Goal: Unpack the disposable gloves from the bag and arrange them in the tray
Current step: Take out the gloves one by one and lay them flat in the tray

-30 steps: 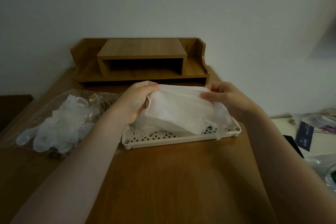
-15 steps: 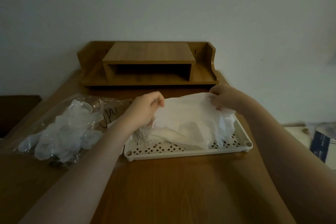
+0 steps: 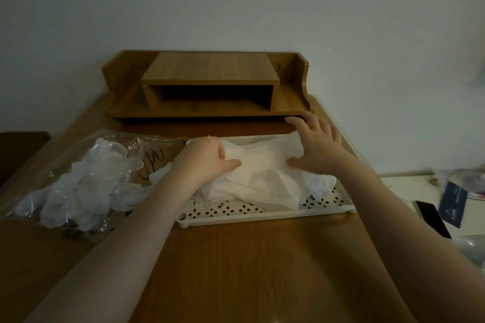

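Observation:
A pile of white disposable gloves (image 3: 262,178) lies in the cream perforated tray (image 3: 262,215) at the middle of the wooden table. My left hand (image 3: 204,160) holds the left end of the pile, fingers curled into it and thumb on top. My right hand (image 3: 317,147) lies flat on the pile's right end with its fingers spread, pressing it down. To the left, a clear plastic bag (image 3: 86,178) holds several more translucent gloves.
A wooden desk organizer (image 3: 210,86) stands at the back against the wall, just behind the tray. Right of the table, a white surface carries a black phone (image 3: 431,220), a dark blue card (image 3: 454,203) and some clear plastic (image 3: 472,249).
Both hands have lowered the lifted glove pile into the tray. My right hand let go of its pinch and now presses flat on top.

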The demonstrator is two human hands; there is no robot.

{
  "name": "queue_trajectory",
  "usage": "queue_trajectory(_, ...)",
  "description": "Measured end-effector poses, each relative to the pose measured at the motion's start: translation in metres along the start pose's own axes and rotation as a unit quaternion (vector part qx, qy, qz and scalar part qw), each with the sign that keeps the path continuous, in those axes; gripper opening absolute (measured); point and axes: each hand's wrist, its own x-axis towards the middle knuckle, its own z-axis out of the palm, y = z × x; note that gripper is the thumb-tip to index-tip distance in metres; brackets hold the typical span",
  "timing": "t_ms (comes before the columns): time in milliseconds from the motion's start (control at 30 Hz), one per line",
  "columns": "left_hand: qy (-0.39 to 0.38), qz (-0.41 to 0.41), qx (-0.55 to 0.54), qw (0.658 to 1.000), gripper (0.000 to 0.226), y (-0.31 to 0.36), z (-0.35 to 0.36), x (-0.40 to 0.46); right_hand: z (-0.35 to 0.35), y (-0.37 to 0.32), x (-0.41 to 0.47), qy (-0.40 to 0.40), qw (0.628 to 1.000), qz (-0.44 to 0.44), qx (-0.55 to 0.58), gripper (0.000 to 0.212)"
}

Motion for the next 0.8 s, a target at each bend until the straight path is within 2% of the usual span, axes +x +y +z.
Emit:
queue_trajectory(67, 0.005, 0.001, 0.033, 0.999, 0.046, -0.002, 0.004, -0.002, 0.002, 0.001, -0.003, -0.050, 0.998, 0.011, -0.032, 0.088)
queue_trajectory(133, 0.004, 0.009, 0.056, 0.998, 0.056, -0.003, 0.006, -0.003, -0.001, 0.004, -0.003, -0.051, 0.998, 0.021, -0.028, 0.085)
queue_trajectory(333, -0.004, 0.013, 0.105, 0.994, 0.093, -0.006, 0.009, -0.009, 0.000, 0.017, -0.005, 0.071, 0.993, 0.096, -0.013, 0.052)
queue_trajectory(400, 0.000, 0.014, 0.105, 0.994, 0.095, -0.007, 0.012, -0.011, 0.002, 0.012, -0.013, 0.134, 0.988, 0.041, 0.061, 0.036)
queue_trajectory(467, 0.004, 0.013, 0.116, 0.993, 0.095, -0.006, 0.014, -0.014, 0.003, 0.003, -0.024, 0.113, 0.987, -0.083, 0.074, 0.029)
queue_trajectory(533, 0.020, 0.019, 0.148, 0.989, 0.093, -0.004, 0.013, -0.017, 0.007, -0.002, -0.030, 0.066, 0.986, -0.150, 0.001, 0.032)
queue_trajectory(600, 0.046, 0.032, 0.189, 0.980, 0.088, 0.000, 0.013, -0.020, 0.011, 0.001, -0.032, 0.036, 0.989, -0.136, -0.037, 0.035)
queue_trajectory(667, 0.056, 0.056, 0.212, 0.974, 0.075, 0.002, 0.015, -0.020, 0.013, 0.007, -0.031, 0.011, 0.994, -0.111, -0.020, 0.037)
queue_trajectory(733, 0.036, 0.084, 0.225, 0.970, 0.059, 0.003, 0.018, -0.019, 0.012, 0.012, -0.030, -0.005, 0.995, -0.095, 0.001, 0.035)
queue_trajectory(800, 0.014, 0.092, 0.238, 0.967, 0.054, 0.000, 0.022, -0.016, 0.011, 0.015, -0.028, 0.013, 0.996, -0.086, 0.010, 0.032)
